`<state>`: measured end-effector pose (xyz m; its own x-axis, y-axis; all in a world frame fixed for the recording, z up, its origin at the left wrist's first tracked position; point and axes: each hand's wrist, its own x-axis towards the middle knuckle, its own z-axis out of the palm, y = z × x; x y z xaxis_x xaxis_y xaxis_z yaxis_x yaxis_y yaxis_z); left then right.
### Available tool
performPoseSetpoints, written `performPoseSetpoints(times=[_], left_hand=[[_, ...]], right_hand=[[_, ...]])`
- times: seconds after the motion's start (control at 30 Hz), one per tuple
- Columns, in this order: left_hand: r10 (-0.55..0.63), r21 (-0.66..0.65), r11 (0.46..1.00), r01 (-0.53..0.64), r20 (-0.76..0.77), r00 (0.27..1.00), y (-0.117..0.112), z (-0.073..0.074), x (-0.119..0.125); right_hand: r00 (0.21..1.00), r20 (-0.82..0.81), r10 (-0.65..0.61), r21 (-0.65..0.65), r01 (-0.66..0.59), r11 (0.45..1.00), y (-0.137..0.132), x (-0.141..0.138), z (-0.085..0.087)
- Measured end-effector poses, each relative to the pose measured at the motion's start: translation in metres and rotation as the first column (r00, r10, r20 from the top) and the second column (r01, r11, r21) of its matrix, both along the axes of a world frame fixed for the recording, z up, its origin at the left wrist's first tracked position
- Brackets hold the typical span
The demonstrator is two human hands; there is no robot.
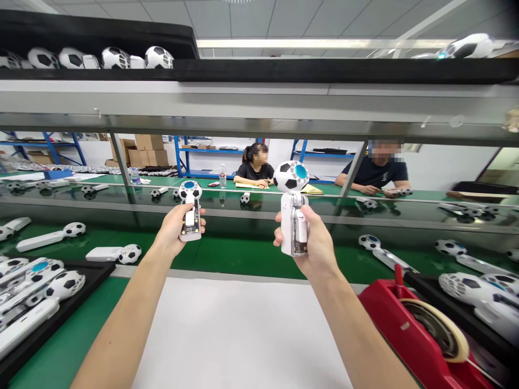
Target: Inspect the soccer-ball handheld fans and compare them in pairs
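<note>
My left hand [177,227] is closed round a small white handheld fan [190,190] with a football-patterned head and a blue centre. That fan stands upright, its handle partly see-through with parts showing inside. In my right hand [314,237] is a second, similar handheld fan [291,176], also upright, with the thumb pressed on the see-through side of its white handle. Both fans are held up apart from each other, above the green bench. Below them a white sheet [243,329] lies on the work surface.
A black tray [93,275] of fans is at left; another black tray [430,292] is at right. A red tape dispenser [389,319] stands near my right forearm. Fans lie along the green conveyor [239,256]. An overhead shelf [259,100] crosses above. Two people sit opposite.
</note>
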<state>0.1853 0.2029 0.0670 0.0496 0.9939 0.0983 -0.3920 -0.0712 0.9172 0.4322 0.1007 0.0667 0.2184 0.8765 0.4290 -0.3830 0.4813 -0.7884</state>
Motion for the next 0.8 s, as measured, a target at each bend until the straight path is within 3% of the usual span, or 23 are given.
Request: performPoseSetpoints(times=[0.13,0.33,0.57,0.8], left_hand=[[-0.031,-0.041,0.999,0.030,-0.009,0.999,-0.005,0.003,-0.001],[-0.069,-0.015,0.997,0.070,0.042,0.997,-0.012,0.007,0.000],[-0.112,0.016,0.994,0.112,0.023,0.993,-0.025,0.015,0.000],[-0.168,0.030,0.986,0.167,0.035,0.985,-0.030,0.018,0.000]], right_hand=[[0.999,-0.041,0.003,0.047,-0.001,0.999,-0.001,-0.001,0.002],[0.995,-0.046,-0.093,0.116,0.097,0.988,-0.006,-0.005,0.004],[0.998,-0.054,-0.030,0.073,0.034,0.997,-0.004,-0.007,0.002],[0.993,-0.086,-0.087,0.054,0.091,0.994,-0.009,-0.005,0.007]])
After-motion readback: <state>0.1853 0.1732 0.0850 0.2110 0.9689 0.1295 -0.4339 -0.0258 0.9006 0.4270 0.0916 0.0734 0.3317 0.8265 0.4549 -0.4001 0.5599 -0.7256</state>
